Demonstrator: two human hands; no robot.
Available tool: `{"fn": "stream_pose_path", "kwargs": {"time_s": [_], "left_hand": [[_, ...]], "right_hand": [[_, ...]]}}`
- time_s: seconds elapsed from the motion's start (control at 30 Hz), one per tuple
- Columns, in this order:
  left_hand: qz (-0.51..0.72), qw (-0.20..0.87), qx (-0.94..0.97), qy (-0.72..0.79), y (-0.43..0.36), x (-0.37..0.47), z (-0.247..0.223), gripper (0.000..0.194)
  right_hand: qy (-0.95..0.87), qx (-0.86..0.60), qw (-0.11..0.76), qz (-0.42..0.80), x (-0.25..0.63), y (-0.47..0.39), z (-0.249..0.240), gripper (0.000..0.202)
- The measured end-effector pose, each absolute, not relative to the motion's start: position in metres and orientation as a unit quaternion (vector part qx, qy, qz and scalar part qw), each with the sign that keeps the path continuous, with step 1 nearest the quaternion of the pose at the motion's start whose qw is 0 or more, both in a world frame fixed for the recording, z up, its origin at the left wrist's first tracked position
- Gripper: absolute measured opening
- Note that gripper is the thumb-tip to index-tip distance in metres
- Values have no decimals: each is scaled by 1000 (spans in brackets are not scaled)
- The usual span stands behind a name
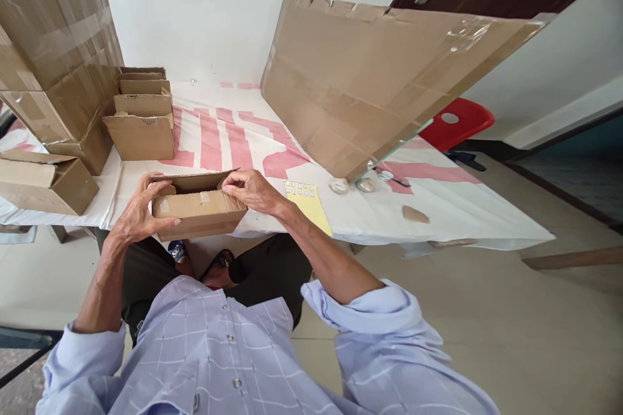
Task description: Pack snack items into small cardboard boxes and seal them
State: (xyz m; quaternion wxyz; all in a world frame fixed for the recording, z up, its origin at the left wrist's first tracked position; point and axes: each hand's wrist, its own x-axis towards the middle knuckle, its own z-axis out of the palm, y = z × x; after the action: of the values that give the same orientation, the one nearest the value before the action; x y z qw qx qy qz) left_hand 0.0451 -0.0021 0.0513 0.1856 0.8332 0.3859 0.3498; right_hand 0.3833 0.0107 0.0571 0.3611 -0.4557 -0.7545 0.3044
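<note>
A small brown cardboard box (pixel 202 209) is held at the table's front edge, its back flap standing up and a dark gap showing behind the front panel. My left hand (pixel 141 213) grips the box's left end, thumb across the front and fingers at the upper corner. At the right end, my right hand (pixel 254 190) pinches the cardboard near the opening, its fingertips partly hidden by the hand itself. Just right of that hand lies a yellow sheet (pixel 311 207) with small pale labels on it.
Several open small boxes (pixel 141 136) stand in a row at back left, beside large taped cartons (pixel 63 65). Another small box (pixel 46 181) sits at far left. A big cardboard panel (pixel 370 84) leans upright behind tape rolls (pixel 339 186). A red chair (pixel 460 123) stands beyond the table.
</note>
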Motion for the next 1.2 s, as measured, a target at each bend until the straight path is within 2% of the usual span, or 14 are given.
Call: {"fn": "stream_pose_path", "kwargs": {"time_s": [0.6, 1.2], "left_hand": [[357, 195, 827, 389, -3, 45, 49, 79], [364, 201, 819, 396, -4, 45, 46, 70]], "right_hand": [[-755, -460, 359, 299, 382, 8, 58, 12], [-824, -449, 343, 44, 376, 4, 40, 20]]}}
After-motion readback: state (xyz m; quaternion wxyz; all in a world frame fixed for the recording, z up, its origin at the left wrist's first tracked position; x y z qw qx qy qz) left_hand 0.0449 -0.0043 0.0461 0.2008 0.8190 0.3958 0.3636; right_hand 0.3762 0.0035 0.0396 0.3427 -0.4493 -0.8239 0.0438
